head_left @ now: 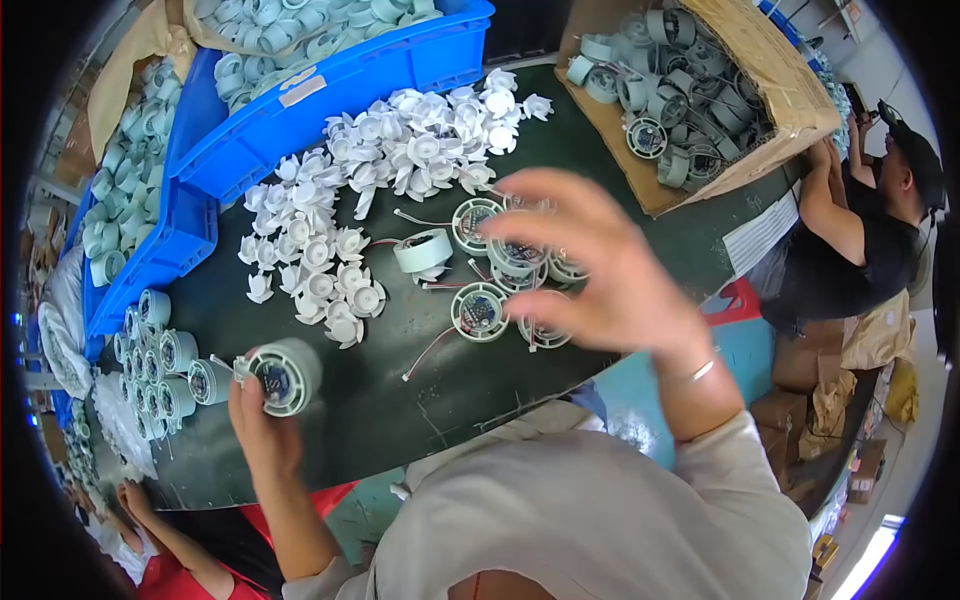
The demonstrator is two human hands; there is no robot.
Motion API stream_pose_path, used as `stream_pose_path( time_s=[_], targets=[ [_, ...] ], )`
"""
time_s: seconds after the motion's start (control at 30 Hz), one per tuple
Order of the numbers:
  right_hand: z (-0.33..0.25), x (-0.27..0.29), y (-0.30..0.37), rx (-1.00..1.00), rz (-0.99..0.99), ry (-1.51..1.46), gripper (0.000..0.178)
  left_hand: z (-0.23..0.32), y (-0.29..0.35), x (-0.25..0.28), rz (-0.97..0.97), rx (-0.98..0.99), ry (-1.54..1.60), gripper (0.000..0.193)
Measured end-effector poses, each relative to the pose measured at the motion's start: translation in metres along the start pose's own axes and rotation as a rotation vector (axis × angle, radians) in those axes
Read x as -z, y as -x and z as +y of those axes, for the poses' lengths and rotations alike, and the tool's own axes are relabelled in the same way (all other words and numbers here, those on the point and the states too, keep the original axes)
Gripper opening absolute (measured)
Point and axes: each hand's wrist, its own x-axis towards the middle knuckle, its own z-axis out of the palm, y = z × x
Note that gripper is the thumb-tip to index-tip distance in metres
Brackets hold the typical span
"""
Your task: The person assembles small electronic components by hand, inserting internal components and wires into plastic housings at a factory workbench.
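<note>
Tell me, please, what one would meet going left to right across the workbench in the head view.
Grouped round units, left hand with held unit, pale unit on its side, right hand, white sheet.

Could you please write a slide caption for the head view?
Left hand holds a round pale-green unit; open right hand is over similar units near white finned parts.

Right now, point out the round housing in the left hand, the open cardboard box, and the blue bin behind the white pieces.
Round housing (282, 382): head view, middle of its open face.
Cardboard box (785, 85): head view, right-hand side panel.
Blue bin (350, 90): head view, front wall.
</note>
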Motion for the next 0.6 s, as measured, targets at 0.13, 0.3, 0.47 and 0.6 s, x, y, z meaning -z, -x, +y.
stream_pose_path(
  time_s=[0.13, 0.3, 0.47, 0.6],
  targets=[
    [0.033, 0.005, -0.003, -0.058, -0.249, 0.288, 0.058, -0.007, -0.023, 0.054, 0.162, 0.040, -0.638, 0.038],
    [0.037, 0.003, -0.021, -0.075, -0.339, 0.036, 0.054, 0.030, -0.037, 0.060, 0.431, -0.274, -1.614, 0.037],
    [0.062, 0.016, -0.020, -0.461, 0.402, -1.115, 0.058, 0.067, -0.074, -0.045, 0.279, -0.880, -1.093, 0.021],
    [0.077, 0.012, -0.020, -0.402, 0.399, -1.802, 0.053, 0.095, -0.203, -0.179, -0.270, -1.010, -1.098, 0.021]
  ],
)
